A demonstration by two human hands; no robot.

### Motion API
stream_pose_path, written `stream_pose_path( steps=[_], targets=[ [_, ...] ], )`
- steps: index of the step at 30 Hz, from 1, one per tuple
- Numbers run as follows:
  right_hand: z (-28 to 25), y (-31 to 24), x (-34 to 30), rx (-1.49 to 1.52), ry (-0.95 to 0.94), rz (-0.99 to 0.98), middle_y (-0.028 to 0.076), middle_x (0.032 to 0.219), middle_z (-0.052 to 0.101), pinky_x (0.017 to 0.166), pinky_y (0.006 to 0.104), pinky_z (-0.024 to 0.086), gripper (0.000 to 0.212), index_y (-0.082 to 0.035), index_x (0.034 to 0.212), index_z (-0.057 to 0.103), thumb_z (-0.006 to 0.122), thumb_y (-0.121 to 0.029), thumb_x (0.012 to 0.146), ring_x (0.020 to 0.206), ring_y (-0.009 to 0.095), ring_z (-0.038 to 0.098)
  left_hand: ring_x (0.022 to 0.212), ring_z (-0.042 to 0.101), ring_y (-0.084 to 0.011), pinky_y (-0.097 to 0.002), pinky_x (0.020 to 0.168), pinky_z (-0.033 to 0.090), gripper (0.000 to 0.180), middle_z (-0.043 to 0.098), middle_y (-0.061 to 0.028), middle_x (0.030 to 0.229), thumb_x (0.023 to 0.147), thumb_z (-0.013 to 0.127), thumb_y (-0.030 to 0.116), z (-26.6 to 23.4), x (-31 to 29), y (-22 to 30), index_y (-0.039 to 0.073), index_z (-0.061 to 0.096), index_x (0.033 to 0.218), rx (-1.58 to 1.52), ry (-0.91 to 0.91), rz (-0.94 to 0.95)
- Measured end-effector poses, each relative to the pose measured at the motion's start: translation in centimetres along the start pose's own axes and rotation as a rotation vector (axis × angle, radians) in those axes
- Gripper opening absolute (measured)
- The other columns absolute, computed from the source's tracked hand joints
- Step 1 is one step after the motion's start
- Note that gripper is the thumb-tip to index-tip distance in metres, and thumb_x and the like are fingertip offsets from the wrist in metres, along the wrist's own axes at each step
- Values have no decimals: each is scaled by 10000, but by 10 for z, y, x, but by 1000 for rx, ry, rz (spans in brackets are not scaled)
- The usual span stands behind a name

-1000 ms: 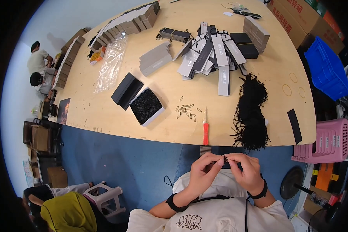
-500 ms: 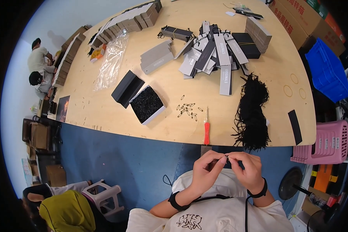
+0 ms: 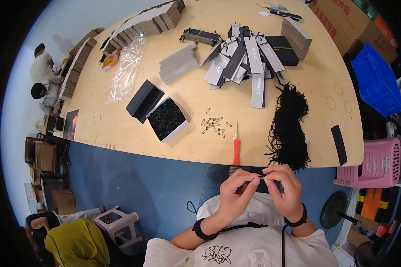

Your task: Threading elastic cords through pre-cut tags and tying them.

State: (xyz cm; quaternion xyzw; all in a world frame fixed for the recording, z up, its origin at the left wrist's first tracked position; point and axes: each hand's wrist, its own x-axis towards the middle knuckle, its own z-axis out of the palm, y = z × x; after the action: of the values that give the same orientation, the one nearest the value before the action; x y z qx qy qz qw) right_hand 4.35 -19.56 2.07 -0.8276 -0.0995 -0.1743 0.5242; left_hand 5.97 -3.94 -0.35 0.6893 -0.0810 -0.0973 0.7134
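Observation:
Just off the table's front edge, my left hand [image 3: 237, 196] and my right hand [image 3: 284, 189] meet at the fingertips. Both are closed in a pinch on a small black piece [image 3: 261, 176]; its kind is too small to make out. A red-handled pointed tool [image 3: 236, 151] lies at the edge in front of my left hand. Beyond it several small metal clips [image 3: 214, 123] are scattered. A bundle of black cords [image 3: 290, 129] lies ahead of my right hand. An open white box [image 3: 167, 120] full of small black pieces stands left of the clips.
Grey and black printed tags [image 3: 254, 55] are heaped farther back, near a folded grey card [image 3: 178, 64]. Clear plastic [image 3: 127, 71] lies at left. A blue crate [image 3: 378, 82] and pink stools [image 3: 374, 162] stand at right. Other people [image 3: 78, 244] sit at left.
The fingers of my right hand have lifted and straightened a little, while my left hand keeps its pinch. The whole view has shifted slightly.

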Motion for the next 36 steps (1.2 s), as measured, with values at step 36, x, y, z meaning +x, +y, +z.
stream_pose_path(
  steps=[36],
  targets=[
    [-37,13,13,437,-613,409,34,823,617,619,223,493,119,6,835,623,728,-1,781,711,100,595,708,447,-111,-253,617,381,131,510,-46,838,947,573,111,-27,21,13,-12,601,979,-1,-725,-98]
  ],
)
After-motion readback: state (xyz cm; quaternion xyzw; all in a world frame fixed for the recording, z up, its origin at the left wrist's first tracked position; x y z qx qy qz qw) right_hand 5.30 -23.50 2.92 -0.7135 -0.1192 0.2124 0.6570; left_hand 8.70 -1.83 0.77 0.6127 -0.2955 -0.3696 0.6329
